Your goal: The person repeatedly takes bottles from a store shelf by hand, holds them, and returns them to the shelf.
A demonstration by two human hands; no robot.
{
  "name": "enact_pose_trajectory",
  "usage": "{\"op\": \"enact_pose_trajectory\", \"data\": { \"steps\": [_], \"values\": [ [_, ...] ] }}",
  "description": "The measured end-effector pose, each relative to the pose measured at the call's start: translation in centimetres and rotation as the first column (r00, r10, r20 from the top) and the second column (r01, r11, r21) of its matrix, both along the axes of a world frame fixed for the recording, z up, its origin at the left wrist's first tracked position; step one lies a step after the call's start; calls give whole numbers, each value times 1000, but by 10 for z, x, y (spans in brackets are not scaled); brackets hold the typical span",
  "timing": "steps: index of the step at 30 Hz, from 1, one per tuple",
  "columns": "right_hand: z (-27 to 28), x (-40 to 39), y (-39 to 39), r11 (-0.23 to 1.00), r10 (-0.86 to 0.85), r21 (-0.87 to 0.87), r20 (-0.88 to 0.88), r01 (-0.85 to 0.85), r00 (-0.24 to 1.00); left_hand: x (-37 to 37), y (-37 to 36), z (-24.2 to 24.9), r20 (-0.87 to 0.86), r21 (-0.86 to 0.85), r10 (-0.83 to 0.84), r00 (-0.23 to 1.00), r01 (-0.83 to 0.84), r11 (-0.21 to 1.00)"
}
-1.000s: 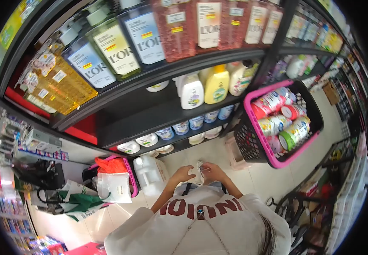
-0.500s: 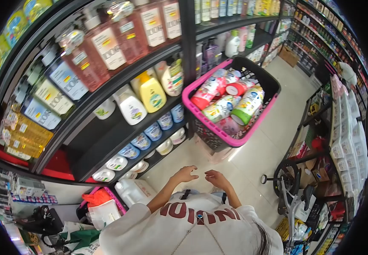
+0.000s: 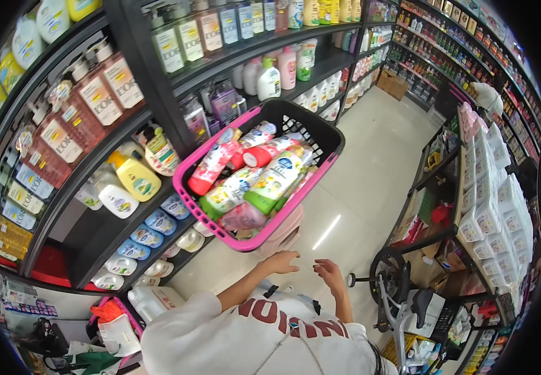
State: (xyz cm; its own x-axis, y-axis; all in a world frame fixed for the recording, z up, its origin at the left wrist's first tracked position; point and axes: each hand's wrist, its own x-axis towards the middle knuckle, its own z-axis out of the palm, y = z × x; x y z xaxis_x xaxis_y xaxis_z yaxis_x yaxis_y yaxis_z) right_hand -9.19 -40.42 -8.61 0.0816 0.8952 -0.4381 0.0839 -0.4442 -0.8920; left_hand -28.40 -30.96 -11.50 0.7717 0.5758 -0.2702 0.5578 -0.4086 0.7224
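Observation:
My left hand (image 3: 281, 262) is held in front of my body, fingers stretched and holding nothing. To its right, my right hand (image 3: 328, 272) is raised with fingers apart, likewise empty. Nearest to both is a black basket with a pink rim (image 3: 243, 245), filled with several bottles. Among them are a red and white bottle (image 3: 214, 164) and a white bottle with a green cap (image 3: 276, 181). Beneath the basket stands a pale pink stool (image 3: 286, 232), partly hidden. Neither hand touches the basket.
Dark shelves (image 3: 233, 67) of pump bottles line the left. A yellow pump bottle (image 3: 135, 177) stands on a lower shelf. At right are a bicycle (image 3: 396, 306) and a rack of white packages (image 3: 492, 212). A cardboard box (image 3: 393, 84) sits farther down the aisle.
My view has turned to the right, so the basket and shelves appear farther left. Both hands remain empty, and the right hand's fingers point more upward.

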Motion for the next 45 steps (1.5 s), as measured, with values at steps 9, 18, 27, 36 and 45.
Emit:
{"op": "enact_pose_trajectory", "data": {
  "steps": [9, 18, 27, 36, 45],
  "values": [
    [-2, 86, 59, 993, -112, 7, -194, 116, 975, 97, 84, 58, 152, -90, -19, 988, 33, 995],
    [13, 184, 177, 983, -165, 55, -183, 178, 969, 207, 210, 70, 257, 14, -49, 965, 47, 999],
    [29, 257, 279, 975, -201, 50, -224, 217, 954, 275, 302, 101, 333, -78, 69, 940, -46, 996],
    [33, 379, 421, 981, -41, 178, -225, 82, 974, 359, 401, 82, 386, -168, 317, 867, -272, 948],
    [52, 457, 556, 973, 202, 152, -194, -174, 960, 410, 479, 81, 413, -243, 583, 700, -532, 811]
  ]
}}
